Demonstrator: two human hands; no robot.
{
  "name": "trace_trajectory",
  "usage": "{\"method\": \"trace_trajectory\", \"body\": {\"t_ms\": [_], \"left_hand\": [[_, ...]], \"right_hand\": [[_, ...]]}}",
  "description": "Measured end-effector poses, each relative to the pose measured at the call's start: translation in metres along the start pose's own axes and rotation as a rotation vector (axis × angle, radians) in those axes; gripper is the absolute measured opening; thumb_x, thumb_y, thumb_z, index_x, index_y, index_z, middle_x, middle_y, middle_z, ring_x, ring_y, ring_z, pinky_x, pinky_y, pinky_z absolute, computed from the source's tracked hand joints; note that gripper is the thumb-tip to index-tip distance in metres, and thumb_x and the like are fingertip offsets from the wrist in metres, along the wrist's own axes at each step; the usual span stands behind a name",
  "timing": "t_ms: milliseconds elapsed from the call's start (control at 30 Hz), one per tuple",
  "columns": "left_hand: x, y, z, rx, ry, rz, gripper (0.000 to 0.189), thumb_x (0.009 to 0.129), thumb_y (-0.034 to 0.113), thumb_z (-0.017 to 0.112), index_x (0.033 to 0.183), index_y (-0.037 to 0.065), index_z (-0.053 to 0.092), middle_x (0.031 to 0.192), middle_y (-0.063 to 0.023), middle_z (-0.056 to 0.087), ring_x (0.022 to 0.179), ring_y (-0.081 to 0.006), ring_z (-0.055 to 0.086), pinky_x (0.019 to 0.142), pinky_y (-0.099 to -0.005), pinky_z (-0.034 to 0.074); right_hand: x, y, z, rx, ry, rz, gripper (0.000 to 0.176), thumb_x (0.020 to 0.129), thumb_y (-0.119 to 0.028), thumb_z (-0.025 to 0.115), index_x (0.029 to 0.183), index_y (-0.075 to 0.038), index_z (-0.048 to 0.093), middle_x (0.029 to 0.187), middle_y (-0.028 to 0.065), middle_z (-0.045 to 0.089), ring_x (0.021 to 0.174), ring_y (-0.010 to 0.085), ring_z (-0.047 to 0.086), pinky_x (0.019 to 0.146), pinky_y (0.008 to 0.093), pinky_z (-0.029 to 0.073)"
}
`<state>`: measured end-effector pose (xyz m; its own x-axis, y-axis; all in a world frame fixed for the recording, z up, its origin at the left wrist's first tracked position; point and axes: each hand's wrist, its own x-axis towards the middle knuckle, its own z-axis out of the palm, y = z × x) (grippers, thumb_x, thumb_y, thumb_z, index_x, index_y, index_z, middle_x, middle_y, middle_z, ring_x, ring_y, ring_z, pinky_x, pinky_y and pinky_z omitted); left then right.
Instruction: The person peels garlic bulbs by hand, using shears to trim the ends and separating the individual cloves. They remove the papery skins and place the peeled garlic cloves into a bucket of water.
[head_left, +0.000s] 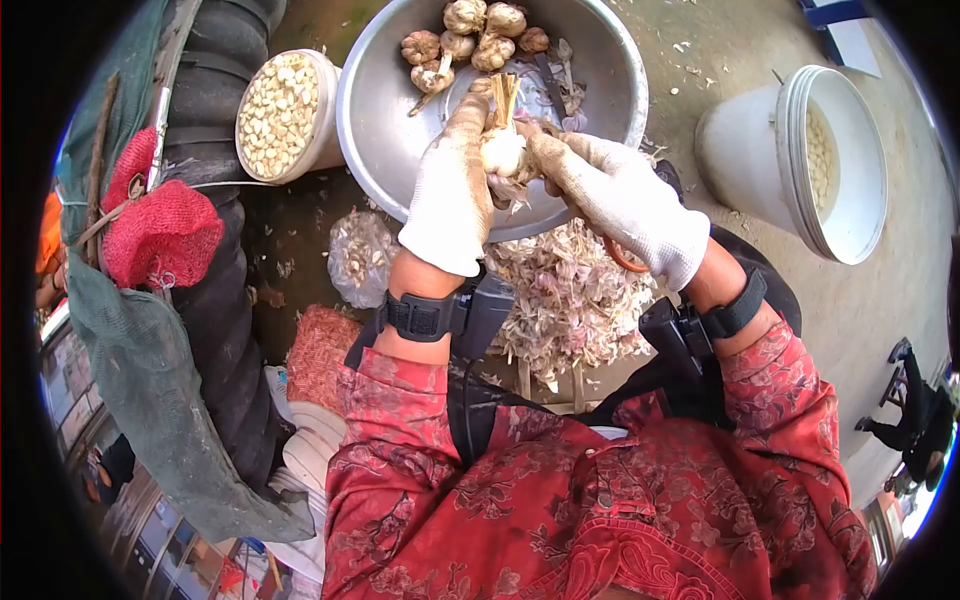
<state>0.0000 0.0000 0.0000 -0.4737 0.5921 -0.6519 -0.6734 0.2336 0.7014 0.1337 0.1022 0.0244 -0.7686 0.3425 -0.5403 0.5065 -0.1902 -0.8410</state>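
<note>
Both hands wear white knitted gloves with soiled fingers and meet over the near side of a metal basin (352,130). My left hand (448,190) is closed on a garlic bulb (503,152) with its cut stalk pointing up. From the other side, my right hand (625,195) pinches the same bulb, and loose papery skin hangs beneath it. An orange curved handle (625,260) shows under the right palm; the rest of that tool is hidden. Several unpeeled garlic bulbs (492,50) lie at the basin's far side, near skin scraps.
Garlic skins (575,300) are heaped below the basin. A white bucket of peeled cloves (280,115) stands left, and another white bucket (745,150) tilts at right. Red mesh sacks (165,235), a clear plastic bag (362,258) and a dark ribbed tyre-like object (215,120) are at left.
</note>
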Motion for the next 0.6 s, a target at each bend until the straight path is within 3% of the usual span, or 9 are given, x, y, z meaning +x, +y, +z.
{"method": "trace_trajectory", "body": {"t_ms": [100, 200, 300, 400, 467, 600], "left_hand": [[-0.006, 0.002, 0.005, 0.153, -0.117, 0.099, 0.043, 0.098, 0.041, 0.042, 0.108, 0.003, 0.060, 0.074, -0.0031, 0.062, 0.058, -0.0093, 0.053, 0.050, -0.0223, 0.042], [-0.007, 0.004, 0.006, 0.045, -0.048, 0.014, 0.039, 0.099, 0.037, 0.042, 0.107, 0.004, 0.060, 0.071, -0.0022, 0.060, 0.056, -0.0088, 0.051, 0.048, -0.0205, 0.039], [-0.017, 0.011, 0.017, 0.077, -0.019, -0.016, 0.037, 0.099, 0.036, 0.043, 0.105, 0.004, 0.060, 0.074, -0.0027, 0.061, 0.057, -0.0089, 0.053, 0.047, -0.0193, 0.039], [-0.017, 0.008, 0.020, 0.081, -0.041, 0.042, 0.035, 0.098, 0.036, 0.043, 0.101, 0.005, 0.060, 0.078, -0.0034, 0.062, 0.058, -0.0093, 0.055, 0.049, -0.0182, 0.042], [-0.017, 0.006, 0.019, -0.087, -0.070, -0.058, 0.035, 0.098, 0.035, 0.043, 0.104, 0.005, 0.059, 0.085, -0.0044, 0.063, 0.064, -0.0103, 0.059, 0.054, -0.0199, 0.047], [-0.006, -0.005, 0.006, -0.069, -0.155, -0.059, 0.036, 0.099, 0.035, 0.042, 0.111, 0.004, 0.056, 0.088, -0.0057, 0.064, 0.073, -0.0121, 0.061, 0.062, -0.0227, 0.051]], "right_hand": [[0.002, 0.006, 0.002, -0.019, 0.001, -0.022, 0.045, 0.094, -0.040, 0.050, 0.117, -0.003, 0.062, 0.098, 0.0089, 0.069, 0.089, 0.0141, 0.062, 0.082, 0.0295, 0.048], [0.005, 0.015, 0.007, -0.032, 0.034, -0.123, 0.046, 0.095, -0.040, 0.049, 0.116, -0.002, 0.061, 0.095, 0.0087, 0.068, 0.086, 0.0133, 0.061, 0.081, 0.0291, 0.048], [0.010, 0.021, 0.012, 0.184, -0.025, -0.209, 0.045, 0.095, -0.039, 0.050, 0.116, -0.001, 0.062, 0.095, 0.0071, 0.068, 0.085, 0.0119, 0.061, 0.080, 0.0277, 0.049], [0.001, 0.005, 0.009, 0.371, -0.109, -0.038, 0.044, 0.094, -0.038, 0.052, 0.115, -0.001, 0.062, 0.098, 0.0051, 0.068, 0.086, 0.0104, 0.061, 0.080, 0.0260, 0.049], [-0.005, -0.006, 0.006, 0.344, -0.150, 0.066, 0.042, 0.094, -0.037, 0.054, 0.115, -0.002, 0.063, 0.101, 0.0021, 0.067, 0.087, 0.0093, 0.060, 0.078, 0.0253, 0.049], [0.002, 0.012, 0.015, 0.343, -0.061, -0.043, 0.041, 0.093, -0.037, 0.057, 0.110, 0.000, 0.065, 0.094, 0.0063, 0.069, 0.083, 0.0101, 0.061, 0.074, 0.0267, 0.049]]}}
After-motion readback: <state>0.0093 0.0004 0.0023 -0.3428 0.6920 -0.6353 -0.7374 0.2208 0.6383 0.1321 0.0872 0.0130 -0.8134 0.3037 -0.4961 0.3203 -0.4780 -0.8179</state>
